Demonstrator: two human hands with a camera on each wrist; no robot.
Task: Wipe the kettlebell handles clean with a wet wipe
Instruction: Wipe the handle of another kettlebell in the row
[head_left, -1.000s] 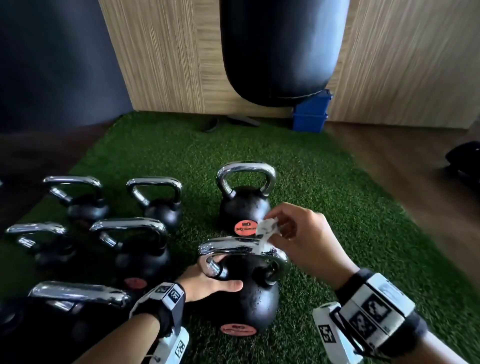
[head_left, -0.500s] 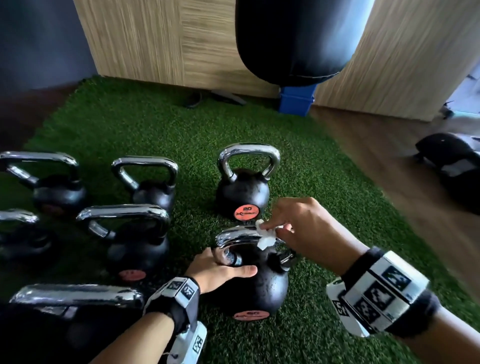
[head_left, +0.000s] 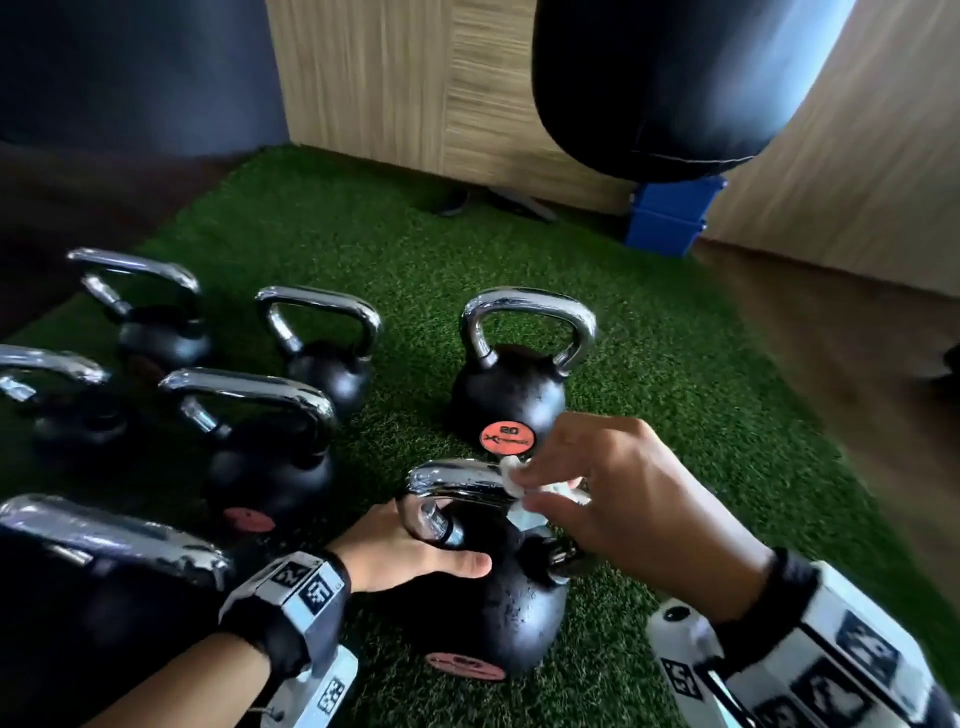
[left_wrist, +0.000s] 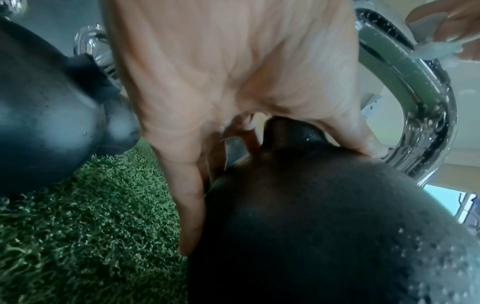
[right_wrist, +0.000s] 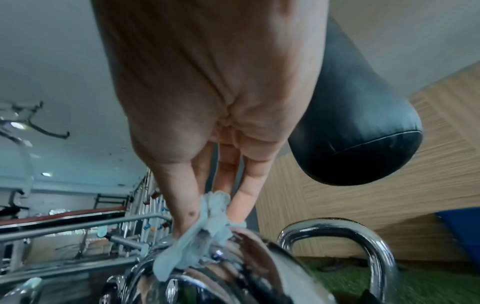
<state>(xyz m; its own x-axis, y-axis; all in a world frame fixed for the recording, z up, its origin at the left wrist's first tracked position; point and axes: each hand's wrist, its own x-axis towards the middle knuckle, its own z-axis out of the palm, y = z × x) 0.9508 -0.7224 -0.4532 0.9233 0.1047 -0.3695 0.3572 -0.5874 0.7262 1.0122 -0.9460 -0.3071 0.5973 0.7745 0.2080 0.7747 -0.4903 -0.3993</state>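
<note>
My left hand (head_left: 405, 556) grips the six-o'clock kettlebell (head_left: 504, 613) at its shoulder, steadying it, I judge, so my right hand (head_left: 618, 488) can pinch the wet wipe (head_left: 514, 475) tight on its chrome handle (head_left: 452, 478).

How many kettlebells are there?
7 kettlebells: one being wiped, one behind it, two mid-mat, three at left. More may sit off-frame left.

Dim overall; hard glare on the kettlebell handle (head_left: 452, 480) under the right hand (head_left: 623, 493). Left of the left hand (head_left: 405, 556), deep shadow. Edges bend and smear; both wrist views soft, close-up skin blurred.
</note>
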